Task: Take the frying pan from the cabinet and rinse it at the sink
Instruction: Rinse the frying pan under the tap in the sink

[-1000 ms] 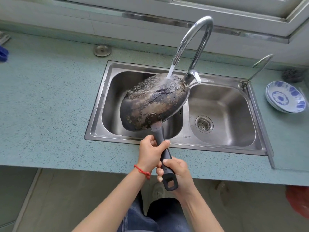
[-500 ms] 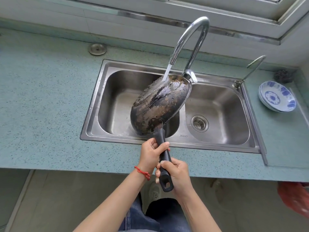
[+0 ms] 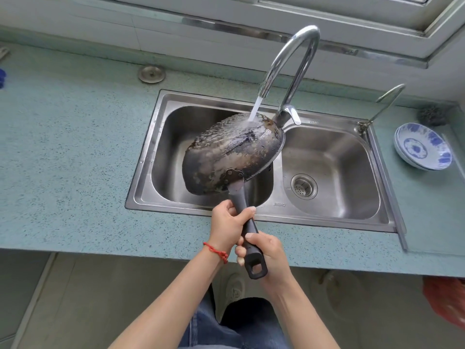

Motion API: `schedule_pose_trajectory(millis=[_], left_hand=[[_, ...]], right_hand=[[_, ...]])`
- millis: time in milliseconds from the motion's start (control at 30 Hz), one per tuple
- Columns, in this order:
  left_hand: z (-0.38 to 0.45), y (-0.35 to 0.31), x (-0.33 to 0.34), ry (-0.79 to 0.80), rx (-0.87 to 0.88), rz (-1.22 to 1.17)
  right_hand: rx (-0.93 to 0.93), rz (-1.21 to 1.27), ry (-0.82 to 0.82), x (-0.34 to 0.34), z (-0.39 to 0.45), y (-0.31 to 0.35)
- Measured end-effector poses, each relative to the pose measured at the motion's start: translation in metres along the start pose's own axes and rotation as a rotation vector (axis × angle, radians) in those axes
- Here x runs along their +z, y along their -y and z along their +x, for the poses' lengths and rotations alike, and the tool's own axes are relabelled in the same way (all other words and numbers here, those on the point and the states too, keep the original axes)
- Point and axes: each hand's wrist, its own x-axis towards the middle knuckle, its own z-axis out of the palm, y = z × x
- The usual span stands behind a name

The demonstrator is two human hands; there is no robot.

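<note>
The frying pan is black and scorched, turned with its underside up and tilted over the left basin of the steel double sink. Water runs from the curved chrome tap onto the pan's far edge. My left hand, with a red string at the wrist, grips the dark handle near the pan. My right hand grips the same handle lower down, close to its hanging hole. The pan's inside is hidden.
A stack of blue-and-white bowls sits on the speckled teal counter right of the sink, with a steel scrubber behind it. A thin second tap stands at the sink's right corner. The right basin has a strainer drain.
The pan rolled on its handle, edge-on half a second ago, and now shows its broad underside again. The stream keeps hitting its far edge. Both hands keep their grip.
</note>
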Motion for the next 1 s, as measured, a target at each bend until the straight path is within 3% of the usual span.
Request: schedule_pose_trajectory(millis=[400,667,1000], left_hand=[[0.000,-0.008,-0.001,-0.065,0.055,0.209],[-0.003,-0.006,-0.001,0.026,-0.025,-0.008],[-0.002,0.004,0.006,0.050,-0.134,-0.227]], right_hand=[[0.045,0.244,0.058,0.002,0.005,-0.008],[-0.010,-0.087,0.018,-0.001,-0.001,0.001],[-0.046,-0.230,-0.076,-0.001,-0.005,0.009]])
